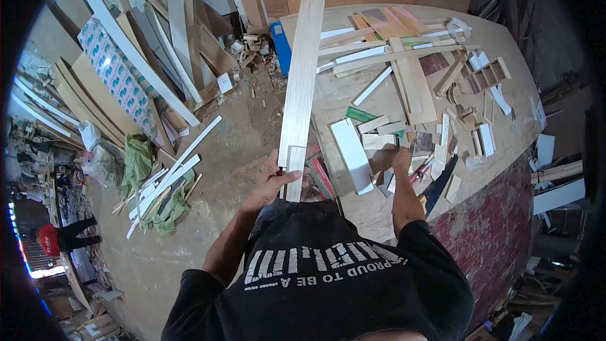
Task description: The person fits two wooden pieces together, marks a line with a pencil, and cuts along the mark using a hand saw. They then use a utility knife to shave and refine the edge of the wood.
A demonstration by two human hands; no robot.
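My left hand (276, 181) is closed around the lower end of a long pale wooden board (299, 82), its thumb across the front. The board stands up in front of my body and reaches past the table's far edge. A shorter strip of wood (295, 167) lies against its lower end, under my thumb. My right hand (401, 159) is over the worktable, fingers curled together at a small dark thing I cannot make out. Around it lie short wood offcuts (379, 142), a white-faced block (352, 155), a handsaw (440, 183) and red-handled pliers (421, 169).
The worktable (341, 95) carries long wooden strips (360, 57), a wide plank (413, 88) and a small slotted wooden piece (489, 77). Boards (180, 19) lean at the left; white strips (165, 189) lie on the floor. A person in a red top (48, 239) is far left.
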